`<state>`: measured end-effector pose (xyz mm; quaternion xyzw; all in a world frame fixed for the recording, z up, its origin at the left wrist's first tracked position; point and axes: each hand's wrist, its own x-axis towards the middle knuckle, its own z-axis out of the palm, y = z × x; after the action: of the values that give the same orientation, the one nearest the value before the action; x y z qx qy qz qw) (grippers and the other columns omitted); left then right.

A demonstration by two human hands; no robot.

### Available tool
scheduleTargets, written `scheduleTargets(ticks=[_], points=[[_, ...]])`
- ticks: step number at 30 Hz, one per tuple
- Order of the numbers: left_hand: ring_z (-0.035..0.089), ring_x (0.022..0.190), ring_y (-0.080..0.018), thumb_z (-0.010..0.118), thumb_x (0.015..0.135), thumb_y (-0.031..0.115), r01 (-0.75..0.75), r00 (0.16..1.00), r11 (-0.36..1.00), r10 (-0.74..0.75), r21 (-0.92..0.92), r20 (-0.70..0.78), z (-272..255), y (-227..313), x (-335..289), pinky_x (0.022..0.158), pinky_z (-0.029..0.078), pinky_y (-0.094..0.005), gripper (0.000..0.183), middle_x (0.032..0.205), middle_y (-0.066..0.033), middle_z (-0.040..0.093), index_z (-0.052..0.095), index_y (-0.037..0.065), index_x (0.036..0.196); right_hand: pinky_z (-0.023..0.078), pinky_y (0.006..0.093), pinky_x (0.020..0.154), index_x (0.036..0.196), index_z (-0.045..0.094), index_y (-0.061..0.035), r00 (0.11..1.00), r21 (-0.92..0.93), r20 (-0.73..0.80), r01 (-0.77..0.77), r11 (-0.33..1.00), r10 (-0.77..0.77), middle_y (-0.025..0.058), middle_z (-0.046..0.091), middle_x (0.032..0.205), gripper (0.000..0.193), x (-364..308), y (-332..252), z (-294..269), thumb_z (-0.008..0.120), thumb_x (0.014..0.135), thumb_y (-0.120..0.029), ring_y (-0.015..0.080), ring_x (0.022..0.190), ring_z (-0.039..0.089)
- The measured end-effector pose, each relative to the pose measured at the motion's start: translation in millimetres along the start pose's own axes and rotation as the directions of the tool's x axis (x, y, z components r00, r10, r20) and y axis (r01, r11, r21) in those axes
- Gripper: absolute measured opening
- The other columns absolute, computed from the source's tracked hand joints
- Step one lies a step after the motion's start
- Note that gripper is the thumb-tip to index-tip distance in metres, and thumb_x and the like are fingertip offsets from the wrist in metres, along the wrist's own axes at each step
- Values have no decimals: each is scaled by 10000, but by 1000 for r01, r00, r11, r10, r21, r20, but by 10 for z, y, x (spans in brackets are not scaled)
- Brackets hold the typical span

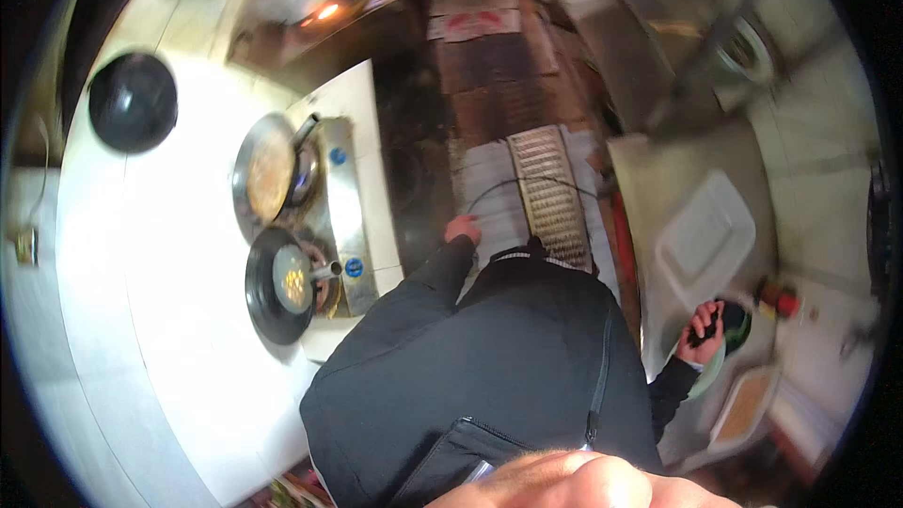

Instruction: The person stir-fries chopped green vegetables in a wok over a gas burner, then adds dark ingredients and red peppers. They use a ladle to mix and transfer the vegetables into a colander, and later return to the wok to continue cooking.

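Down at my right side, my right hand (701, 334) has its fingers curled round a dark, lumpy handful (704, 322), too small and blurred to name. A pale greenish bowl (712, 378) lies just below this hand, and a dark green-edged round container (739, 327) is beside it. My left hand (461, 228) hangs in front of my dark jacket, over the floor, touching nothing I can see; blur hides how its fingers lie. On the stove to my left, one wok (254, 138) holds a flat light-brown food (270, 172). A nearer black wok (270, 317) contains small yellow pieces (295, 284).
An empty black wok (133, 103) rests on the white counter (160, 245). A flame (327, 11) burns at the far left burner. At right, a white tray (705, 235) and a tray of brownish food (745, 404) lie on the worktop. A ridged mat (550, 188) covers the floor.
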<state>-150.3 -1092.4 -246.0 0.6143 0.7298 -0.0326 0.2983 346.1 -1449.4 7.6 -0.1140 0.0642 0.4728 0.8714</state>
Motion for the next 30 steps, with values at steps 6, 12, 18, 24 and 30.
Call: scheduleTargets(ticks=[6,12,18,24,30], points=[[689,949,-309,635,835,210,-80,993,950,49,-301,-109,-869,718,339,815,544,-415,278,971,-133,731,713,90,1072,417,259,521,1193,522,32,903,50,35,-429,902,427,122,478,991,237,1840,1560,817,472,1002,-100,178,761,455],[640,1012,-377,597,854,149,-68,985,878,-16,-474,-171,-1270,841,1047,891,512,-435,224,1049,-180,694,708,111,1045,422,287,528,1189,519,26,725,18,88,-687,727,683,137,488,1016,237,3598,3063,1567,451,1006,-109,188,785,474],[654,1013,-354,620,806,142,76,984,889,-139,-452,-108,-1093,368,1937,904,514,-425,246,1036,-177,699,712,80,1026,426,288,529,1177,513,6,602,-117,45,-790,602,798,124,510,1009,218,5404,4440,2084,443,1013,-118,192,769,499],[671,1007,-361,570,835,215,491,869,777,-469,-393,157,-712,79,2084,891,525,-445,255,1024,-174,715,737,79,972,416,233,468,1132,536,-39,439,-401,-85,-837,373,894,93,546,963,182,7038,6151,3354,493,991,-147,135,706,499],[671,982,-387,532,862,276,346,897,936,-312,-58,312,-136,562,2755,865,534,-482,290,997,-173,718,758,103,919,423,230,460,1076,514,-18,241,-665,53,-716,214,969,119,588,918,197,8108,8387,4736,531,951,-169,146,680,531]])
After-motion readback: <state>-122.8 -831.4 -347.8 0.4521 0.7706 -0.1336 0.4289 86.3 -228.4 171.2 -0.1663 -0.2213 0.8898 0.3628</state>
